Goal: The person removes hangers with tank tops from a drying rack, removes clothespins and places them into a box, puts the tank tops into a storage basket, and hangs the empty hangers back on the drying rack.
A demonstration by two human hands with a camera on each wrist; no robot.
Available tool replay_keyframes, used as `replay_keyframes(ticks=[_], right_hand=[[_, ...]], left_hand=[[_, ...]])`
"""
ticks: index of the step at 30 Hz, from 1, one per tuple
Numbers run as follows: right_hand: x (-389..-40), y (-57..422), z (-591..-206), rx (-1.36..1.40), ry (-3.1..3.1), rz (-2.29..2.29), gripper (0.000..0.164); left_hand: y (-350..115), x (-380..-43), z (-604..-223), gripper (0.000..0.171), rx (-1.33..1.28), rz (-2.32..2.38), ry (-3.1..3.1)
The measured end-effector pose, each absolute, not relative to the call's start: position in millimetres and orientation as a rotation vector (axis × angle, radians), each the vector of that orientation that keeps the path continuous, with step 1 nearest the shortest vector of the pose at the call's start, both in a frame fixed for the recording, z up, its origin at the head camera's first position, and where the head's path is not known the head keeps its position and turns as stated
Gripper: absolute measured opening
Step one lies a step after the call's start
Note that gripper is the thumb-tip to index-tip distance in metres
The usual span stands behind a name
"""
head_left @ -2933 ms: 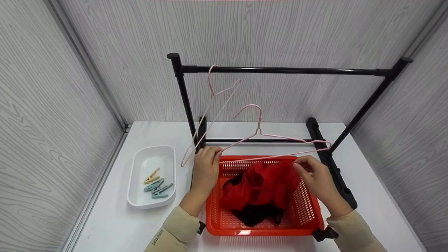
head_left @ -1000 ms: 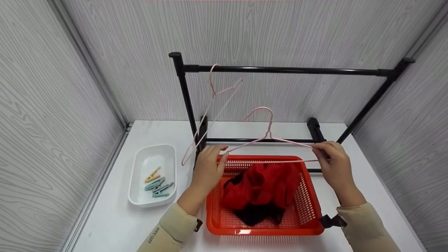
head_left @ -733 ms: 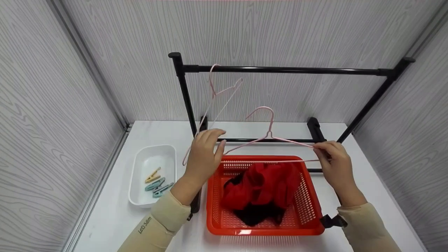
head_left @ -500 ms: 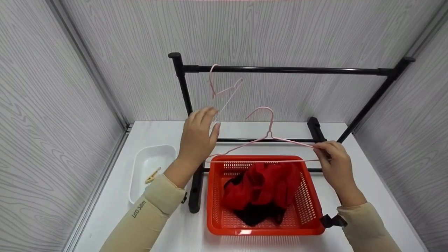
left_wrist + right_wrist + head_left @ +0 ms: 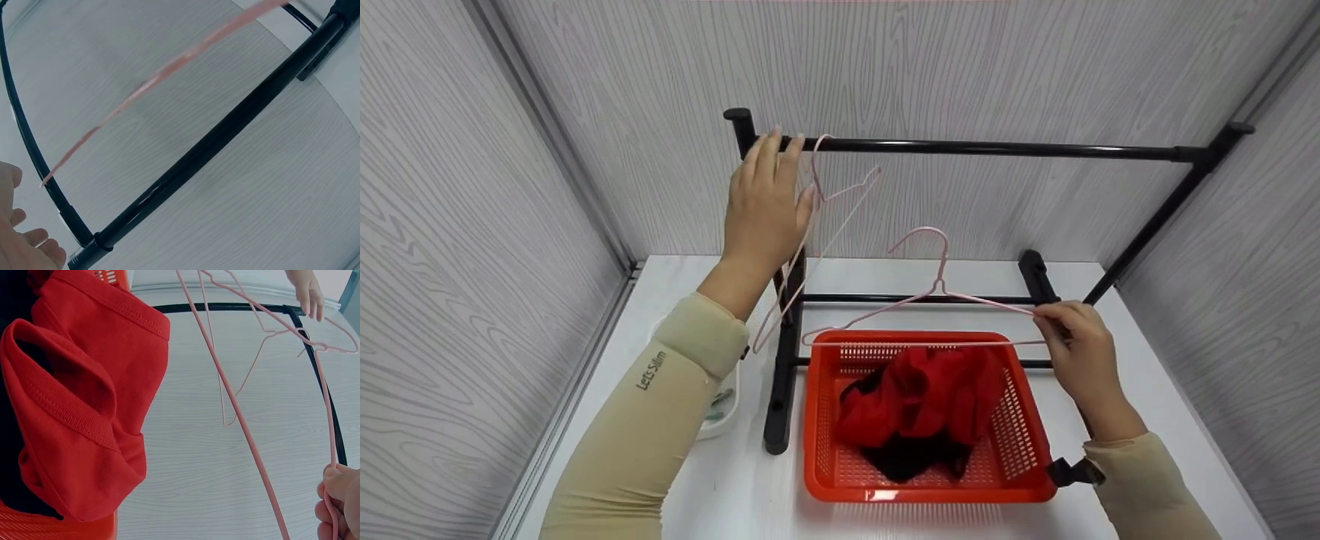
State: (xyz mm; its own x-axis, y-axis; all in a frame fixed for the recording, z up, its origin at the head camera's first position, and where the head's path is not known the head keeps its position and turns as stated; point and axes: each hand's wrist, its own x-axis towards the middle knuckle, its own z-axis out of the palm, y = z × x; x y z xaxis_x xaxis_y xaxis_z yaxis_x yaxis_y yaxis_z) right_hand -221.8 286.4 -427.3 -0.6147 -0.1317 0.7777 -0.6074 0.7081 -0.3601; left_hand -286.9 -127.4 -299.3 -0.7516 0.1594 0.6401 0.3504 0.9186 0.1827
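In the head view my right hand (image 5: 1076, 349) pinches the right shoulder of a pink wire hanger (image 5: 943, 264) held over the basket. Its hook points up and left, and nothing hangs on it. The right wrist view shows thumb and fingers round the hanger wire (image 5: 331, 419). My left hand (image 5: 761, 202) is raised at the left end of the black rack's top rail (image 5: 997, 149), fingers extended. Just right of it, a second pink hanger (image 5: 847, 190) hangs on that rail. In the left wrist view the left fingers (image 5: 35, 239) are apart from the hanger.
Below the held hanger a red plastic basket (image 5: 930, 495) contains crumpled red cloth (image 5: 922, 397) and black cloth (image 5: 911, 459). My left sleeve covers most of a white tray (image 5: 733, 405) with clothespins. Rack feet (image 5: 780, 405) stand left and right; patterned panels enclose the table.
My left hand has let go of the held hanger's left end and risen up and left to the rail. Earlier, my right hand moved from the red cloth to the hanger's right shoulder.
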Motion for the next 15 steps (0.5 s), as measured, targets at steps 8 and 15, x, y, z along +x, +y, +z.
replay_keyframes(ticks=[8,15], right_hand=[[-223.1,288.4,-428.1,0.548,-2.151,0.803,0.016],[-222.1,291.9,-429.8,0.533,-2.164,0.832,0.019]], left_hand=[[-135.7,-302.5,-290.7,0.07,-0.316,-0.272,-2.617],[-139.7,-303.6,-294.6,0.077,-0.326,-0.241,-2.655]])
